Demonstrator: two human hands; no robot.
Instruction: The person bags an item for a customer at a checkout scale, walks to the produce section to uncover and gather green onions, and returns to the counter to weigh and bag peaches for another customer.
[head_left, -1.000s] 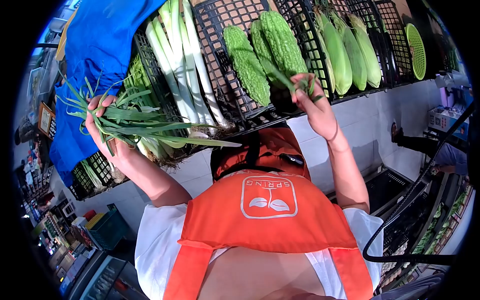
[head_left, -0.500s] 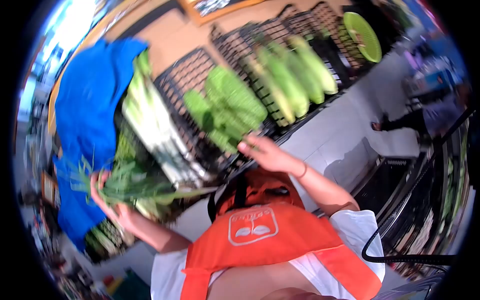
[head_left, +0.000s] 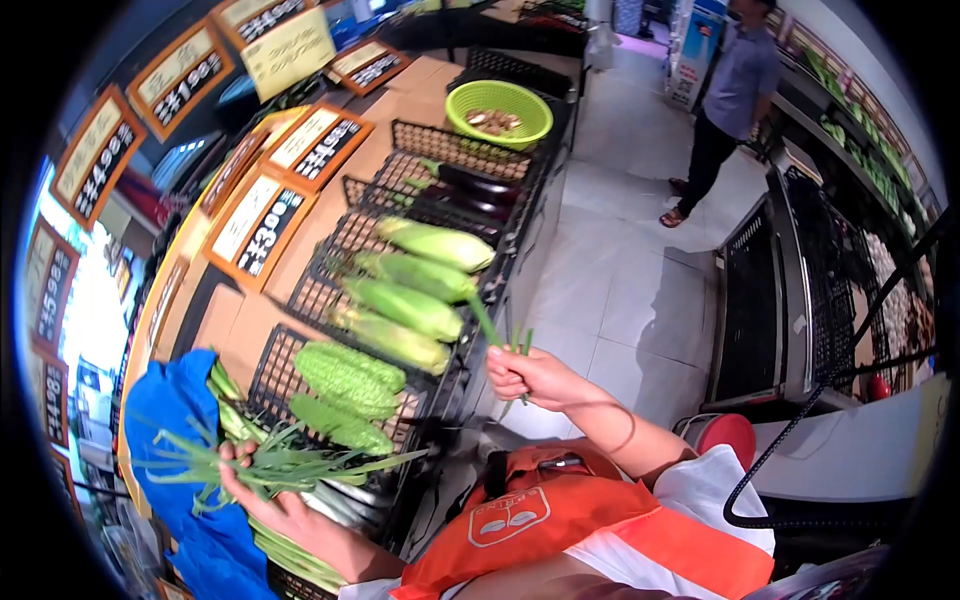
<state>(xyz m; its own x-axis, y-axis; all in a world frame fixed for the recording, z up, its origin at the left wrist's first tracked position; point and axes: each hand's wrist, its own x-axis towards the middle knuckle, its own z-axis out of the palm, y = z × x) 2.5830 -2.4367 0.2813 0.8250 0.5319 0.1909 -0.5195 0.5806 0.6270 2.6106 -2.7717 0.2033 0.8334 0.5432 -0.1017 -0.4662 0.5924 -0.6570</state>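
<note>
My left hand (head_left: 265, 490) is closed around a bunch of scallion-like greens (head_left: 325, 468) with long, thin leaves spreading to both sides. The bunch is above white-stalked scallions (head_left: 345, 502) and a blue cloth (head_left: 195, 510). Pinched in the fingers of my right hand (head_left: 535, 380) are a few green stalks (head_left: 486, 322), one sticking up towards the corn and short ends showing around the fingers. The right hand is over the grey floor, just off the stand's edge. Bitter melons (head_left: 350, 385) lie in a black crate between the two hands.
Beyond the melons are ears of corn (head_left: 410, 305), eggplants (head_left: 480, 185) and a green basket (head_left: 545, 100). Price signs (head_left: 257, 228) line the back of the stand. A person (head_left: 735, 85) stands in the aisle at upper right. A black cable (head_left: 770, 475) hangs at right.
The view has swung towards the aisle and the price signs. My right hand has come away from the bitter melons and now shows stalks in its fingers. The left still holds its bunch.
</note>
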